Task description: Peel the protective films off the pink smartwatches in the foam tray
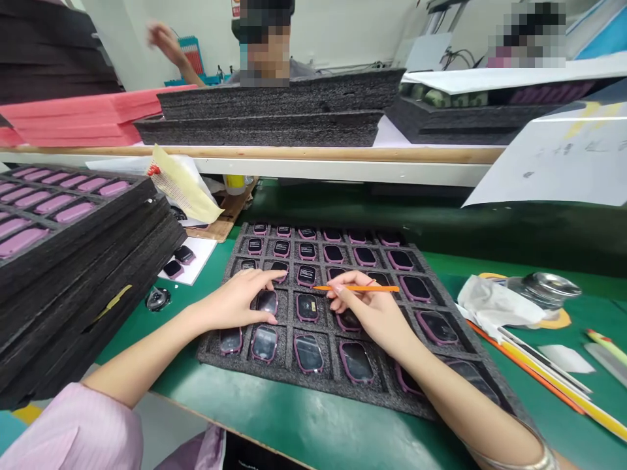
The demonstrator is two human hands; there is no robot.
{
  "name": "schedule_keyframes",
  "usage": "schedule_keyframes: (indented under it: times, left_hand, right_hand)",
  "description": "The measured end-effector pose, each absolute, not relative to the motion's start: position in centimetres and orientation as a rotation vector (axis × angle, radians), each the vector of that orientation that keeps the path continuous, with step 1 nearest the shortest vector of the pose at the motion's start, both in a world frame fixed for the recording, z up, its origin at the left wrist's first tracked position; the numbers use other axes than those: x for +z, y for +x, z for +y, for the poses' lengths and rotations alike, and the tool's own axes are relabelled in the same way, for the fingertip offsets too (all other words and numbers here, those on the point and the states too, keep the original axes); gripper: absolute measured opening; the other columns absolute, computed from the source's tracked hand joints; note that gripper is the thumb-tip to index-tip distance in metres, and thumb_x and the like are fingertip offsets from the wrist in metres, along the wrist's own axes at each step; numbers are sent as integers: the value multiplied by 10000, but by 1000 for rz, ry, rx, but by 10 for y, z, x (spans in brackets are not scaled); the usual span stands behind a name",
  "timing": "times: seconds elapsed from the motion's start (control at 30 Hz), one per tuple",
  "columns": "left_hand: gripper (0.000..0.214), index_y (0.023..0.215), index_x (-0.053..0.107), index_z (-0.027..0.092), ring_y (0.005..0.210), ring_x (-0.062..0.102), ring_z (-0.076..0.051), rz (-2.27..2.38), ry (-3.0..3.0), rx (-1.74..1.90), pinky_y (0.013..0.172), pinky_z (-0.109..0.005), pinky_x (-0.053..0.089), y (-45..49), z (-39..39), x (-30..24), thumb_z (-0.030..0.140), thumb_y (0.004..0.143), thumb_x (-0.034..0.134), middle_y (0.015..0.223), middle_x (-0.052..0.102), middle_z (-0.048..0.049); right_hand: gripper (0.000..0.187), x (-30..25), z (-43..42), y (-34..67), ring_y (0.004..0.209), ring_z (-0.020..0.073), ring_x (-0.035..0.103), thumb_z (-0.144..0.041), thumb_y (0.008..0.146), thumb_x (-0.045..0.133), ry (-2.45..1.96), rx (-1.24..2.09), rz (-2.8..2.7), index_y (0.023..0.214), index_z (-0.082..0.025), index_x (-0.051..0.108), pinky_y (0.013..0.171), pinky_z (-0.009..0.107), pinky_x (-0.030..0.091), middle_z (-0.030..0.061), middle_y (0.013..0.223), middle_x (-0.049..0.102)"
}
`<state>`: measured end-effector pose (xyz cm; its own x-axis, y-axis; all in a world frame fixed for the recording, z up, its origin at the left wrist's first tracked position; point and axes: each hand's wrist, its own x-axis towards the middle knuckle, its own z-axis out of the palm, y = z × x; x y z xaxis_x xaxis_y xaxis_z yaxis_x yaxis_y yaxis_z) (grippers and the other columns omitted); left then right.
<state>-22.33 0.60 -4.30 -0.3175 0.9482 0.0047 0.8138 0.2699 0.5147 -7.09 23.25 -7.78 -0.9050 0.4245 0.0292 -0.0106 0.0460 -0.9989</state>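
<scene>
A dark foam tray (235, 356) lies on the green table, its pockets filled with several pink-rimmed dark glass parts (307, 352). My left hand (240, 300) rests flat on the tray's left side, fingers stretched out, the index finger reaching over one part (267, 301). My right hand (365, 307) is closed in a pinch on a thin orange stick (360, 288), which lies level over the tray's middle rows with its tip pointing left.
A tall stack of foam trays (73, 274) with pink parts stands at the left. A shelf (313, 156) ahead carries more foam stacks, with another person behind it. At right lie a white cloth (492, 301), a round metal dish (543, 287) and long coloured strips (553, 378).
</scene>
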Motion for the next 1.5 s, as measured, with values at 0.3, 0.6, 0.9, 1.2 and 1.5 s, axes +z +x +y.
schedule_keyframes:
  times: [0.3, 0.6, 0.9, 1.2, 1.5]
  left_hand:
    - [525, 1296, 651, 225, 1300, 517, -327, 2087, 1959, 577, 1100, -508, 411, -207, 51, -47, 509, 858, 710, 1360, 575, -164]
    - [387, 1123, 700, 200, 1290, 514, -347, 2192, 2141, 622, 1124, -554, 378, -202, 53, -65, 512, 898, 652, 1261, 621, -160]
    - [253, 1058, 673, 212, 1063, 659, -220, 1994, 2047, 810, 967, -366, 476, -208, 47, -65, 433, 948, 621, 1133, 710, -72]
    - [481, 1187, 538, 210, 1070, 676, -265, 2087, 1837, 851, 932, -420, 527, -207, 49, -67, 465, 840, 752, 1132, 695, -91]
    - [538, 1202, 549, 208, 1101, 624, -271, 2069, 1835, 884, 958, -437, 503, -207, 50, -66, 491, 805, 777, 1160, 662, -103]
  right_hand:
    - [516, -84, 233, -69, 575, 148, 641, -684, 733, 739, -452, 1949, -1937, 831, -200, 591, 584, 306, 555, 27, 707, 681]
    - [489, -82, 229, -68, 583, 153, 646, -663, 745, 744, -442, 1950, -1920, 813, -207, 581, 609, 324, 571, 22, 704, 675]
    - [450, -82, 222, -65, 578, 156, 661, -629, 791, 717, -385, 2004, -1976, 765, -217, 538, 619, 333, 589, 18, 646, 682]
    - [477, -84, 221, -64, 631, 168, 680, -672, 796, 688, -382, 1975, -2051, 785, -218, 543, 670, 358, 616, 26, 690, 669]
    - [460, -86, 220, -64, 644, 166, 682, -656, 798, 689, -348, 1915, -2099, 786, -215, 557, 668, 353, 618, 33, 742, 679]
